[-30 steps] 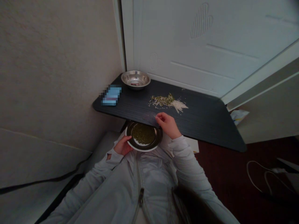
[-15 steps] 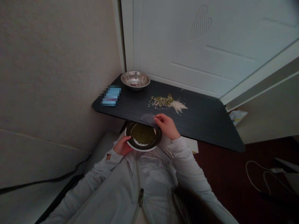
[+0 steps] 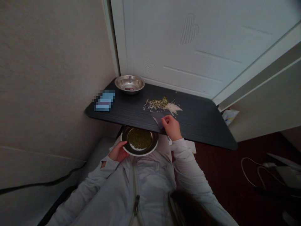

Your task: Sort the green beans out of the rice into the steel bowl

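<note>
Mixed grains (image 3: 164, 103) lie just beyond the right hand (image 3: 172, 126) — it pinches clear plastic (image 3: 158, 119)

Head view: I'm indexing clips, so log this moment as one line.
left hand: holds white-rimmed bowl of mung beans; right hand: pinches clear plastic piece; black table: rice, loose beans, steel bowl
</note>
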Motion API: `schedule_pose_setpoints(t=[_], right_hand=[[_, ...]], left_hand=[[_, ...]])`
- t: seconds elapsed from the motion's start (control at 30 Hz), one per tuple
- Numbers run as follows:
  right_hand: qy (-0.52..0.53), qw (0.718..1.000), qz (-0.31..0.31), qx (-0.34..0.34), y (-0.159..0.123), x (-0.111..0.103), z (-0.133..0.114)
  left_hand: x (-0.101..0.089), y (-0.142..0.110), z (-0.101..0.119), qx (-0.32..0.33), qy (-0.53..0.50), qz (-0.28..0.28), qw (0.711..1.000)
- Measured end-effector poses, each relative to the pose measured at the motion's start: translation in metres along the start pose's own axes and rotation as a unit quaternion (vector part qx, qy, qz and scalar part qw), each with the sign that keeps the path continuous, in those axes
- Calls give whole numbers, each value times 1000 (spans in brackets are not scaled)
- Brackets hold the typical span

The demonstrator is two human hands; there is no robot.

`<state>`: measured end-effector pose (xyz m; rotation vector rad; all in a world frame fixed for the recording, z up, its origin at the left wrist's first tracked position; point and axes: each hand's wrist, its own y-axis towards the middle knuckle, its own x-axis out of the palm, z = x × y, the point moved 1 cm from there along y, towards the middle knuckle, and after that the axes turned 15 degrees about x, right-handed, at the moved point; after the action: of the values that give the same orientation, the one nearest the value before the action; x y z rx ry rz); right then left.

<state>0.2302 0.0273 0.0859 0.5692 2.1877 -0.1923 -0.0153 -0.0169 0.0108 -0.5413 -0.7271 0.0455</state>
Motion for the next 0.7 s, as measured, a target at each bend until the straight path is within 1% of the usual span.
schedule_pose_setpoints(t=[0.1, 0.23, 0.37, 0.53, 0.6, 0.7], right_hand=[[-11, 1000, 15, 23, 16, -14, 17], [-24, 999, 30, 30, 35, -30, 34], [-26, 999, 31, 30, 48, -41, 45], [-9, 998, 37, 40, 62, -47, 53], [6, 998, 43, 43, 68, -46, 55], [23, 997, 53, 44, 74, -45, 55]], left_hand=[[1, -1, 0, -1, -1, 0, 1000], [3, -2, 1, -2, -10, -5, 1000], [2, -1, 0, 9, -19, -35, 999], [-3, 1, -1, 22, -2, -71, 997], [-5, 1, -2, 16, 1, -69, 998], [-5, 2, -2, 11, 3, -47, 999]])
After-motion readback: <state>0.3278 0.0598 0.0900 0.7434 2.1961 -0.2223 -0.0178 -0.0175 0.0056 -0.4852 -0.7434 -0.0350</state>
